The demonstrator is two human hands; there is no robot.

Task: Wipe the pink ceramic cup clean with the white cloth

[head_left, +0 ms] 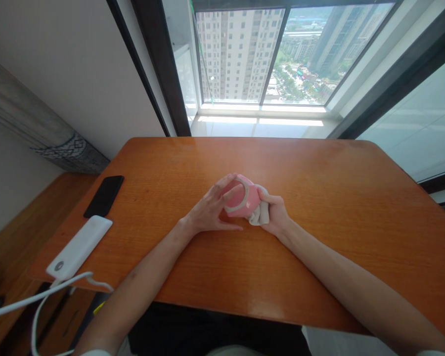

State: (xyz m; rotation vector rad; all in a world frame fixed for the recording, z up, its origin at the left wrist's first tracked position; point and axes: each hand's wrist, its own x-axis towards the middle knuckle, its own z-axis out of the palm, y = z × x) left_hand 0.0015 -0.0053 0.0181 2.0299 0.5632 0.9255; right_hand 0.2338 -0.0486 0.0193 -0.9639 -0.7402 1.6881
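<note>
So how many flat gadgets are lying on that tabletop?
2: a black smartphone near the left edge of the tabletop, and, right next to it but nearer the viewer, what looks like a white power bank. Something small could be hidden under the forearms.

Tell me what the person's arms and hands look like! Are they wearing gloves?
No gloves! The left hand and right hand are bare, with slim fingers. Both forearms are bare too, and no watch shows on either wrist. Pale sleeve edges just peek in at the bottom.
</note>
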